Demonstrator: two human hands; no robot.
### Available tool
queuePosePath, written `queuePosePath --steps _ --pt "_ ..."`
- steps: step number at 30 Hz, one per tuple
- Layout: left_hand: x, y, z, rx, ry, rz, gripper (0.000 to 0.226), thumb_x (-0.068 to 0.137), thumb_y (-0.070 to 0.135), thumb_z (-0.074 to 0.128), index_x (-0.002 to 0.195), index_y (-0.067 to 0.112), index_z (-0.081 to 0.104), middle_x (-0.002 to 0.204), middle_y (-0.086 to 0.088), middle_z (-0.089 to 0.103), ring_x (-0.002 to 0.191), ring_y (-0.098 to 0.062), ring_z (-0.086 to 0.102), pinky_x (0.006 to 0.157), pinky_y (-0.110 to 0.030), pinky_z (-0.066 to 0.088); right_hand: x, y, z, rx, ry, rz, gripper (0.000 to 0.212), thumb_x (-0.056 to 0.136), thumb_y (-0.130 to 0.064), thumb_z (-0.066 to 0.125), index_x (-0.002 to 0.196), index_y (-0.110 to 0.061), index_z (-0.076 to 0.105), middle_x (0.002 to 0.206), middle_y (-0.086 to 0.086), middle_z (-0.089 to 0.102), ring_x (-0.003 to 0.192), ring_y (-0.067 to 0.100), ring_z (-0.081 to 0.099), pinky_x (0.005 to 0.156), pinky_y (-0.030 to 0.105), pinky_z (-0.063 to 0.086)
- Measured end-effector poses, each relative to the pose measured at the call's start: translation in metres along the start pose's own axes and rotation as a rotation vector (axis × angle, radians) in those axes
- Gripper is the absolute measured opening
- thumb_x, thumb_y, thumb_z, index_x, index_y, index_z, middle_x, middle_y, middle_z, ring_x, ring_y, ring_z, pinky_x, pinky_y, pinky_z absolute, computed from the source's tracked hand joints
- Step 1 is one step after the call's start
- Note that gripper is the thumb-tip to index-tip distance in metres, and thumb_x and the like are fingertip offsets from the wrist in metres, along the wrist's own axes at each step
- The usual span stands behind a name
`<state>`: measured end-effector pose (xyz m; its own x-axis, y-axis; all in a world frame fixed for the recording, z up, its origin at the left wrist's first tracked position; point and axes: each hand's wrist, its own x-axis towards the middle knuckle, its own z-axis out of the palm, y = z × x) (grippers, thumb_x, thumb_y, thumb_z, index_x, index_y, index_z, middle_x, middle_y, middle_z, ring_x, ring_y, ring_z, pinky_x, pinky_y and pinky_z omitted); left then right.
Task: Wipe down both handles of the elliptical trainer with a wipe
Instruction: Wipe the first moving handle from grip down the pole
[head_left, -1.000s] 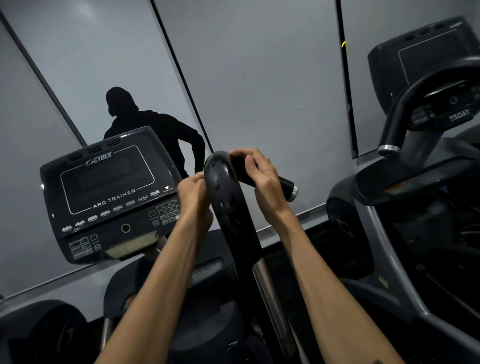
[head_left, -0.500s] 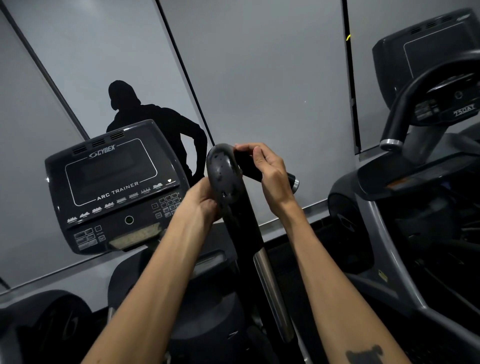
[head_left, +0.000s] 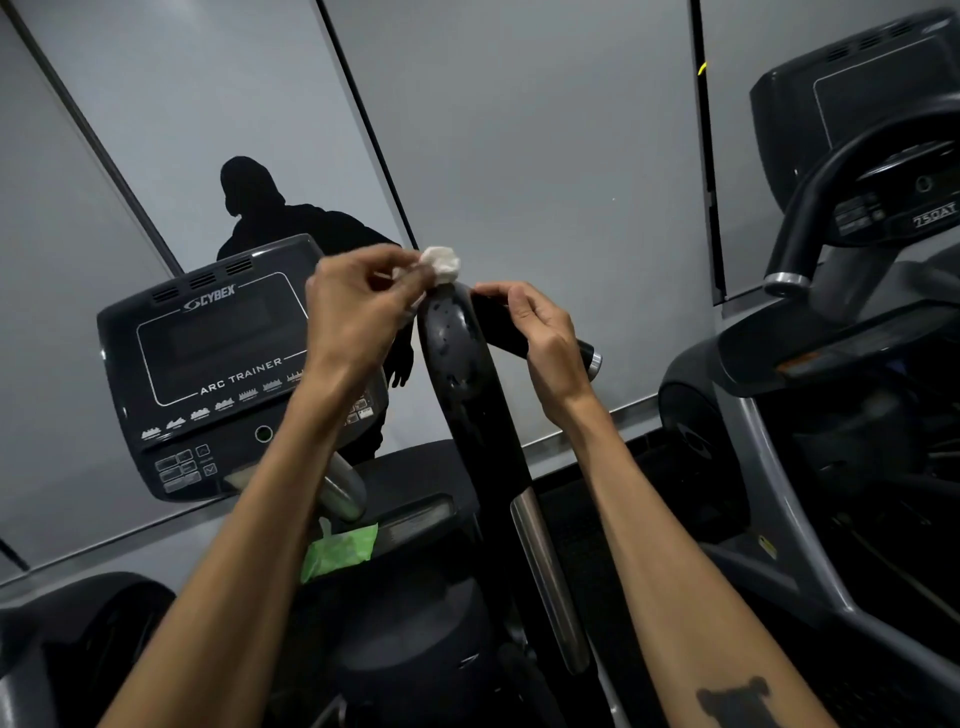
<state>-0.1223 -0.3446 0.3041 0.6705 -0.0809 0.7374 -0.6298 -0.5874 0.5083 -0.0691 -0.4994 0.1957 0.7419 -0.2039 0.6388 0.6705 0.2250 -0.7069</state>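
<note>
Hands: both are raised at the top of the handle, one on each side of it.
Left hand (head_left: 358, 312): fingers curl in and pinch a crumpled white wipe (head_left: 440, 265) between thumb and fingertips; the wipe sits at the very top of the handle, touching or just above its rounded end.
Right hand (head_left: 540, 332): fingers and thumb are curled round the short side grip (head_left: 587, 358), a black bar with a silver end cap that sticks out to the right from the top of the handle.
Handle (head_left: 462, 374): a black, glossy upright arm that bends at the top; its surface shows wet spots and streaks. Lower down a silver strip (head_left: 545, 577) runs along its right edge.
Console (head_left: 218, 374): a dark panel to the left of the handle, marked CYBEX and ARC TRAINER, with rows of buttons along its lower edge; the left forearm crosses in front of its right side.
Green pack (head_left: 340, 551): lies below the console on the machine's dark body, with a pale sheet poking from its top.
Wall (head_left: 519, 156): grey panels with dark seams; a dark silhouette of a person (head_left: 280, 218) shows behind the console.
Second machine (head_left: 857, 260): stands at the right, well apart from the hands, with a curved black bar and a label reading 750AT.
Right forearm: carries a dark tattoo (head_left: 732, 699) near the bottom edge.
</note>
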Motion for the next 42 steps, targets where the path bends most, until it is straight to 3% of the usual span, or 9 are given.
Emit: queuePosePath --steps 6,11,16,22,26,31,34,38,42 --pt "-0.024 0.010 -0.013 0.220 -0.020 0.404 0.006 0.083 0.002 0.078 0.085 0.007 0.077 0.083 -0.004 0.070 0.071 -0.004 0.061 0.063 -0.017 0.048 -0.003 -0.005 -0.002 0.011 -0.004 0.001 0.034 0.105 -0.036 0.043 0.104 -0.026 0.075 0.114 0.004 0.075 0.114 0.026 0.068 0.107 0.055 0.048" --pt "-0.005 0.007 -0.010 0.221 0.018 0.305 0.007 0.084 0.012 0.078 0.089 0.008 0.078 0.080 0.001 0.070 0.067 -0.003 0.059 0.066 -0.028 0.053 -0.003 -0.007 0.000 0.007 0.005 0.023 0.033 0.103 -0.039 0.045 0.103 -0.027 0.077 0.113 0.004 0.075 0.115 0.028 0.067 0.107 0.056 0.047" --pt "-0.041 0.027 -0.012 0.276 -0.104 0.527 0.013 0.081 -0.004 0.074 0.088 0.005 0.079 0.088 -0.002 0.070 0.076 -0.005 0.064 0.068 -0.016 0.048 -0.002 -0.005 0.000 -0.009 -0.003 0.012 0.035 0.103 -0.043 0.044 0.103 -0.030 0.077 0.114 0.006 0.074 0.114 0.030 0.067 0.106 0.058 0.047" --pt "-0.008 0.022 -0.006 0.198 -0.014 0.376 0.012 0.080 0.000 0.074 0.085 0.009 0.079 0.076 0.001 0.069 0.069 -0.005 0.060 0.061 -0.027 0.047 -0.005 -0.011 0.001 0.000 0.002 0.017 0.034 0.105 -0.037 0.045 0.100 -0.032 0.077 0.111 0.002 0.076 0.112 0.026 0.068 0.106 0.053 0.049" --pt "-0.054 0.042 0.007 0.277 -0.112 0.596 0.014 0.075 -0.006 0.077 0.082 0.006 0.078 0.080 -0.004 0.069 0.073 -0.014 0.062 0.063 -0.029 0.049 -0.005 -0.012 0.000 0.003 -0.002 0.036 0.036 0.107 -0.027 0.044 0.094 -0.032 0.077 0.093 -0.008 0.076 0.092 0.015 0.070 0.085 0.036 0.053" --pt "-0.031 0.015 -0.005 0.278 0.098 0.478 0.020 0.078 -0.008 0.072 0.087 0.008 0.078 0.084 -0.005 0.069 0.075 -0.014 0.061 0.065 -0.028 0.049 -0.003 -0.007 -0.003 0.028 -0.018 0.031 0.035 0.106 -0.036 0.043 0.104 -0.026 0.076 0.114 0.003 0.076 0.114 0.025 0.069 0.108 0.052 0.049" --pt "-0.020 0.015 -0.006 0.246 0.049 0.377 0.018 0.081 -0.006 0.070 0.088 0.010 0.077 0.082 -0.001 0.068 0.071 -0.005 0.059 0.064 -0.026 0.049 -0.003 -0.003 -0.002 0.018 -0.015 0.015 0.035 0.106 -0.039 0.043 0.106 -0.027 0.076 0.116 0.004 0.075 0.116 0.026 0.068 0.108 0.055 0.047" --pt "-0.052 0.023 -0.015 0.254 -0.056 0.438 0.008 0.086 0.004 0.078 0.092 0.010 0.077 0.094 0.000 0.067 0.078 -0.005 0.061 0.068 -0.017 0.050 -0.003 -0.004 -0.001 0.026 0.004 0.005 0.035 0.105 -0.038 0.043 0.102 -0.028 0.076 0.115 0.003 0.075 0.115 0.024 0.068 0.108 0.054 0.047" --pt "-0.052 0.012 -0.017 0.238 -0.006 0.369 0.010 0.084 0.009 0.080 0.092 0.012 0.075 0.092 0.000 0.067 0.079 -0.009 0.063 0.067 -0.022 0.053 -0.003 -0.005 -0.001 0.039 0.004 0.012 0.037 0.105 -0.041 0.043 0.103 -0.025 0.076 0.114 0.004 0.076 0.114 0.025 0.068 0.108 0.054 0.047"
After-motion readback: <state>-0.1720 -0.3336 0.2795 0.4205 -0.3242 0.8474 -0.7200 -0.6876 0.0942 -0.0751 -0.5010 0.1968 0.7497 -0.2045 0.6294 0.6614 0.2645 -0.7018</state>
